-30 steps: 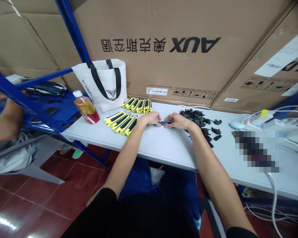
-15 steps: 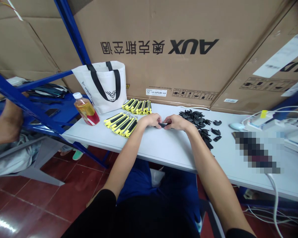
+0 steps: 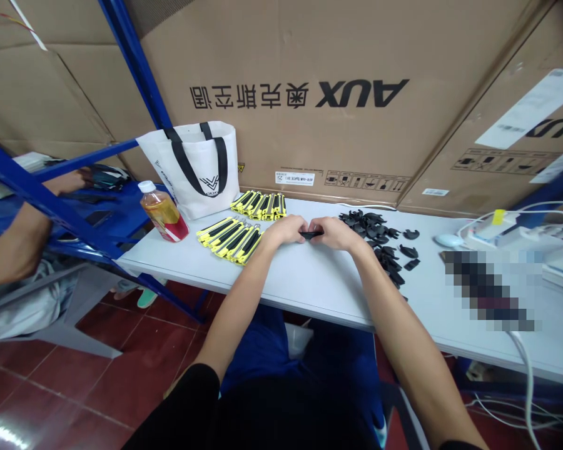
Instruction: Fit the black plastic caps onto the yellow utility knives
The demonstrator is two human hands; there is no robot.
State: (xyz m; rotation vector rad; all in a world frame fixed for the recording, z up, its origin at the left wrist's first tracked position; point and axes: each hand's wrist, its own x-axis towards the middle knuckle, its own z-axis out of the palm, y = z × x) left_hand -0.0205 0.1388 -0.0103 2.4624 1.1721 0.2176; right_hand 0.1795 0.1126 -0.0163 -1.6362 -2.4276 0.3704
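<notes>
In front of me, over the white table (image 3: pixel 309 275), my left hand (image 3: pixel 289 230) and my right hand (image 3: pixel 332 232) meet fingertip to fingertip. Both are closed on a small black plastic piece (image 3: pixel 312 235). My fingers cover part of it, so its full shape is hidden. To the left of my left hand lies a row of yellow-and-black utility knives (image 3: pixel 229 240), with a second row of such knives (image 3: pixel 259 204) behind it. A heap of curved black plastic parts (image 3: pixel 363 224) spreads beside my right hand and forearm.
A drink bottle (image 3: pixel 164 212) and a white tote bag (image 3: pixel 197 169) stand at the table's left end. White power strips with cables (image 3: pixel 511 237) and a blurred-out object (image 3: pixel 488 290) lie right. Large cartons (image 3: pixel 281 56) rise behind. Another person's arm (image 3: pixel 21 240) shows left.
My fingers have shifted slightly around the black piece, which looks turned a little. The other person's arm at the left has moved forward. My view has tilted slightly.
</notes>
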